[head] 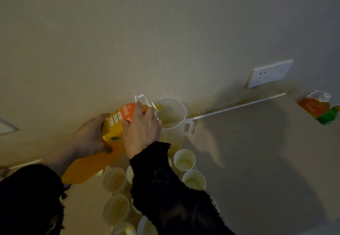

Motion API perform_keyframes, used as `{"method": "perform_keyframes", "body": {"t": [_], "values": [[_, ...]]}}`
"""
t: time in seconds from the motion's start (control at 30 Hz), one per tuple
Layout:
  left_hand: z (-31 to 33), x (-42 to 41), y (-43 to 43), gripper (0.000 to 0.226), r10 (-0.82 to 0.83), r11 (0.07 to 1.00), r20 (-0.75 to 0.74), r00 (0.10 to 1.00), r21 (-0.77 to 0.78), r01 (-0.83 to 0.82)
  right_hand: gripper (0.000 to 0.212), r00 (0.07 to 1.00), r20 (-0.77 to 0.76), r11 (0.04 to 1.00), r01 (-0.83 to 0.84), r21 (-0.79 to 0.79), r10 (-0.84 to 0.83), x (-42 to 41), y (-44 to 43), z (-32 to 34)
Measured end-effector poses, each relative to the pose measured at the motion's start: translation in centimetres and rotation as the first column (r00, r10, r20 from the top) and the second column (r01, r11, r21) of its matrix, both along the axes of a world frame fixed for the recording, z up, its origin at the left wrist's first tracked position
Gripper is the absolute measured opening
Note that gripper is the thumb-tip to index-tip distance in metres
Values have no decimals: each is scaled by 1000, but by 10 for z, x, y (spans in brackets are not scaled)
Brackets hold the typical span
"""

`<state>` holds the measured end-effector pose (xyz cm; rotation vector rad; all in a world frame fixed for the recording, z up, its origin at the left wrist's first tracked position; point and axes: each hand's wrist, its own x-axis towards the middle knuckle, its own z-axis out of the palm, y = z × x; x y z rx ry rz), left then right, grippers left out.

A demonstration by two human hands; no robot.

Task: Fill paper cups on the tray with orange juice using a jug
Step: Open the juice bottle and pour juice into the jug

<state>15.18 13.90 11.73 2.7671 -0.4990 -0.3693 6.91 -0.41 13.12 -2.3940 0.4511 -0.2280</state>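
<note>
A large orange juice bottle (pixel 95 163) is tipped sideways, its neck over the rim of a translucent white jug (pixel 173 122) that stands by the wall. Juice runs from the neck into the jug. My left hand (pixel 90 135) grips the bottle's middle from the left. My right hand (pixel 143 128) lies over the bottle's upper part near the label. Several white paper cups (pixel 184 160) stand below the jug, some holding a little pale juice; my right sleeve hides part of them. I cannot make out the tray under them.
A second juice bottle (pixel 317 108) with a white cap lies or stands at the far right. A white wall socket (pixel 269 73) sits on the wall above the table's back edge. The pale tabletop (pixel 257 152) stretches to the right of the cups.
</note>
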Motion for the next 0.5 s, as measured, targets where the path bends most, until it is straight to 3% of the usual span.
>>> {"method": "perform_keyframes", "body": {"t": [0.5], "values": [[1, 0, -1, 117, 7, 1000, -7, 1000, -7, -8, 65, 1000, 6, 1000, 6, 1, -6, 2, 1, -1]]}}
